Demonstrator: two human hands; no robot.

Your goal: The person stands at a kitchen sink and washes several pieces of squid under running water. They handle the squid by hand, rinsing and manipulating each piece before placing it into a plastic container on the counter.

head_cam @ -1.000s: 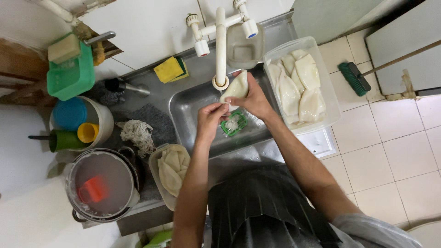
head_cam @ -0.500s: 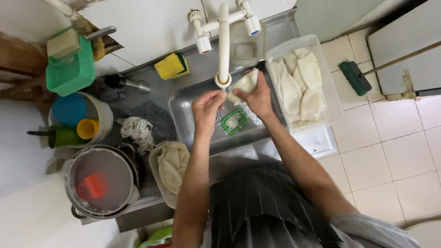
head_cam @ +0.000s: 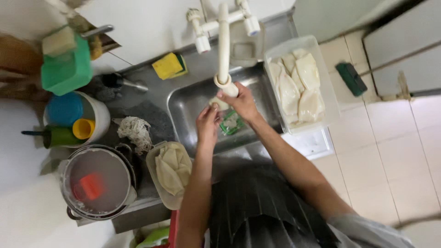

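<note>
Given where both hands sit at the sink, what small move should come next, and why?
Probably bring the pale piece under the tap spout. The right hand is by the spout's end and the left hand sits just below over the steel sink, the piece between them. No water stream is clear enough to tell.

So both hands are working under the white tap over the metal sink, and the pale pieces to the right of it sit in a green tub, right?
Not quite. The head view shows the pale pieces in a clear plastic tub, not a green one. The rest holds: left hand and right hand work under the white tap over the metal sink.
</note>
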